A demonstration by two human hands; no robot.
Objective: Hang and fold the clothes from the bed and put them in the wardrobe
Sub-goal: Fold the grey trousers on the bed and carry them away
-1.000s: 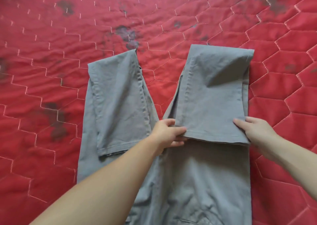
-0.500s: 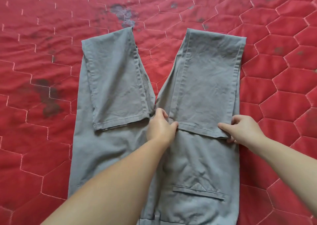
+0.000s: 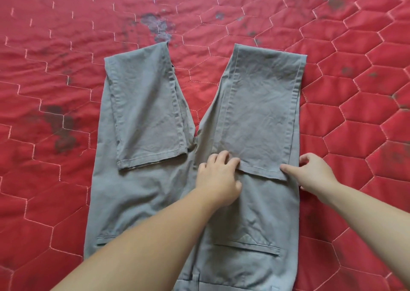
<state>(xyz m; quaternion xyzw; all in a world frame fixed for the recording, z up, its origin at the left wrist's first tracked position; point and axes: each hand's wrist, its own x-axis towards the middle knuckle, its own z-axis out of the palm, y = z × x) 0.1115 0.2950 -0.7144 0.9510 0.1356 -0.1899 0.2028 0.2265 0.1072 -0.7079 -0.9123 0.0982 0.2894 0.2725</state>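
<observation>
Your grey trousers (image 3: 221,202) lie flat on the bed's red quilted cover (image 3: 366,135), back pockets facing up, waistband nearest you at the bottom edge of the view. Both legs are folded back toward you, their hems lying across the thigh area. Your left hand (image 3: 218,177) rests on the inner end of the right leg's hem (image 3: 261,172), fingers spread and loosely bent, pressing the cloth rather than gripping it. Your right hand (image 3: 315,173) sits at the hem's outer end, forefinger stretched onto the hem, the other fingers loosely curled. Dark stains (image 3: 60,131) mark the cover around the trousers.
</observation>
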